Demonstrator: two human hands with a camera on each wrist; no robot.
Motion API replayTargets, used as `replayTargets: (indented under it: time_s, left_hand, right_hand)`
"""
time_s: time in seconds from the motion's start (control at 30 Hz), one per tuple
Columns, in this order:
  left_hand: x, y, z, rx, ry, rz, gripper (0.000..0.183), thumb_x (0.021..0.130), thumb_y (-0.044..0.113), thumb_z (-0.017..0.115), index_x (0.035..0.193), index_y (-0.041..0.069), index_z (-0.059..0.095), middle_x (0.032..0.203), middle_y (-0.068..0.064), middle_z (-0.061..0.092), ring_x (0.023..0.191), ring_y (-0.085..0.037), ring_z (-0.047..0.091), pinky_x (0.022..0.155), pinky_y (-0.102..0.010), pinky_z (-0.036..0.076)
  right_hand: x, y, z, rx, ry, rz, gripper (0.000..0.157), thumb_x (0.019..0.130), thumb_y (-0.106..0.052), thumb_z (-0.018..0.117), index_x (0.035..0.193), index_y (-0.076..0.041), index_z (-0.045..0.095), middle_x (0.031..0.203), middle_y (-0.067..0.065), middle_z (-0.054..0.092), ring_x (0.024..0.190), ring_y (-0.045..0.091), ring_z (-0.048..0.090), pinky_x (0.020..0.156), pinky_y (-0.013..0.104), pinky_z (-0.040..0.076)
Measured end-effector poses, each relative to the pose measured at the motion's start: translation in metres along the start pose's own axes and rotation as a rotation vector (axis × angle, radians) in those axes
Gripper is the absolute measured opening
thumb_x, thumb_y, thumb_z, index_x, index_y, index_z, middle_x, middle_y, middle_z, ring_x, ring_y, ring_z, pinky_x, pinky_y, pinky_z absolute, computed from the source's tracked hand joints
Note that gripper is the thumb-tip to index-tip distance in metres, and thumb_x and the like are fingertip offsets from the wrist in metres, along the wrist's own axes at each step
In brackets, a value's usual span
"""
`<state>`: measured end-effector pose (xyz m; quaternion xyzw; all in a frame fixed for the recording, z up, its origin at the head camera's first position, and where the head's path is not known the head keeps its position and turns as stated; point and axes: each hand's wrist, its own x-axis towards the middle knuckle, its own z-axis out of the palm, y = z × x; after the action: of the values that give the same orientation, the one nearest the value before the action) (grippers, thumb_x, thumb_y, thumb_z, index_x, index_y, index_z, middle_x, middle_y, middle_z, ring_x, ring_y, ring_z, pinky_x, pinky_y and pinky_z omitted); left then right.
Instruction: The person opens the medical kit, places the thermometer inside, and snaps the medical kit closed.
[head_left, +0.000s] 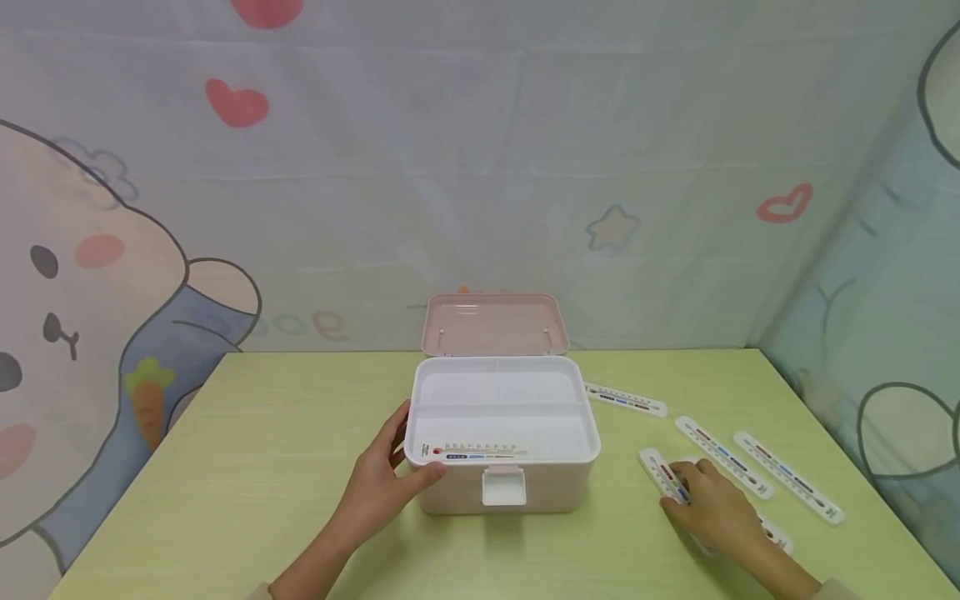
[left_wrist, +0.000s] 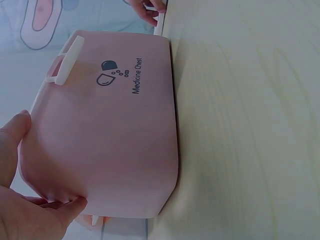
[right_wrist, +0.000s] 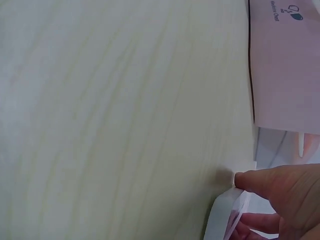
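Observation:
A pink box point(left_wrist: 125, 135) marked "Medicine Chest" stands mid-table with its lid point(head_left: 495, 327) raised. My left hand point(head_left: 378, 479) holds its left front corner, thumb at the front rim and fingers along the side. In its white tray point(head_left: 498, 387), one flat thermometer point(head_left: 480, 452) lies along the front. To the right, my right hand point(head_left: 712, 508) pinches a white thermometer point(head_left: 657, 467) by its edges, partly covering it; in the right wrist view the thermometer point(right_wrist: 220, 217) is tilted up on its edge. Another thermometer point(head_left: 776, 533) lies partly under that hand.
Two thermometers lie farther right, one slanted point(head_left: 723, 457) and one point(head_left: 787, 477) near the table's right side. Behind the box's right side lies another thermometer point(head_left: 626, 399). A white latch point(head_left: 503, 487) juts from the box front. A printed cloth point(head_left: 480, 183) hangs behind the table.

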<state>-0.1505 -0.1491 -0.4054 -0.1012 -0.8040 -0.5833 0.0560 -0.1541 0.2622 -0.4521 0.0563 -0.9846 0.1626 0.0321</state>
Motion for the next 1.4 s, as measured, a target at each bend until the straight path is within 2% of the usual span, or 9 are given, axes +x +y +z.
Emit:
replayTargets:
  time_s: [0.3,0.73,1.1,1.4]
  left_hand:
    - [-0.001,0.002,0.001,-0.004,0.003,-0.009,0.088,0.074,0.016,0.078,0.145,0.013,0.026,0.138,-0.007,0.045,0.127,-0.019,0.042,0.104,-0.034,0.040]
    - [-0.002,0.005,0.000,0.012,-0.003,-0.030,0.088,0.075,0.018,0.077,0.145,0.014,0.026,0.139,-0.007,0.043,0.129,-0.020,0.040,0.105,-0.034,0.039]
    - [-0.002,0.004,0.001,0.005,-0.004,-0.037,0.089,0.075,0.019,0.077,0.146,0.012,0.025,0.140,-0.008,0.042,0.130,-0.020,0.039,0.104,-0.032,0.039]
    - [-0.002,0.005,0.001,0.003,0.000,-0.037,0.088,0.075,0.018,0.077,0.145,0.012,0.025,0.140,-0.008,0.042,0.129,-0.020,0.040,0.104,-0.032,0.040]
  right_hand:
    - [0.008,-0.001,-0.006,-0.009,0.121,-0.054,0.044,0.073,-0.023,0.074,0.110,-0.002,0.062,0.085,0.007,0.055,0.065,0.013,0.048,0.049,0.026,0.040]
    - [0.025,-0.002,-0.025,0.006,0.209,-0.142,0.040,0.074,-0.019,0.075,0.108,-0.002,0.064,0.087,0.012,0.057,0.067,0.016,0.053,0.050,0.027,0.042]
    - [0.036,-0.007,-0.043,0.033,0.197,-0.177,0.042,0.078,-0.018,0.072,0.115,-0.002,0.061,0.093,0.015,0.057,0.069,0.019,0.054,0.049,0.025,0.040]
    - [0.049,-0.019,-0.062,0.035,0.222,-0.256,0.040,0.078,-0.016,0.072,0.114,-0.001,0.062,0.092,0.016,0.057,0.073,0.024,0.058,0.052,0.030,0.047]
